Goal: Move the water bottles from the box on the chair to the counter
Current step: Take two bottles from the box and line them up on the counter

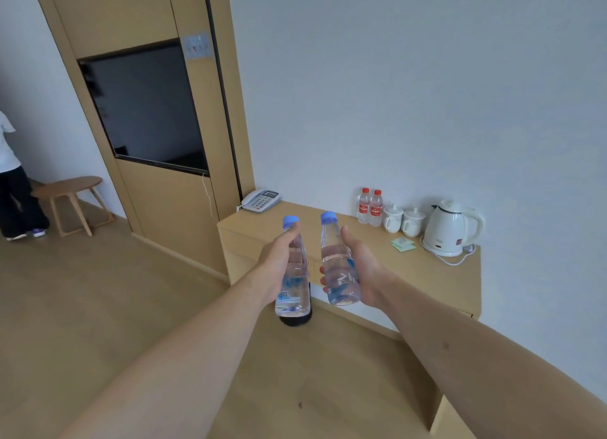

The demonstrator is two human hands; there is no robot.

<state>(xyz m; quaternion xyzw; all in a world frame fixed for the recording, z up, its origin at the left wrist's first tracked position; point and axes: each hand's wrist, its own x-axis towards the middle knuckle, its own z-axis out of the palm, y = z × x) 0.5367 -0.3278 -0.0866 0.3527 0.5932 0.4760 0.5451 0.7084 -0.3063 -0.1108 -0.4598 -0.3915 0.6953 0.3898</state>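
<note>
Status: transfer in progress. The left hand (279, 267) grips one blue-capped water bottle (293, 274), fingers curled round its body. The right hand (359, 267) holds a second blue-capped bottle (338, 264), thumb along one side and fingers wrapped behind it. Both bottles are upright and in the air, short of the surface (328, 231); neither is set down yet. The box and chair are out of view, so the number of bottles left cannot be told.

Landmark: the white kettle (450, 230). Left of the kettle stand two lidded cups (402, 221), then two red-labelled bottles (370, 208) against the wall. A green packet (402, 244) lies just in front of the cups. A telephone (261, 200) sits at the far left end.

Open room: the bare stretch between the telephone and the red-labelled bottles appears the best landing zone. Keep clear of the front edge and of the kettle's cord (455, 259).
</note>
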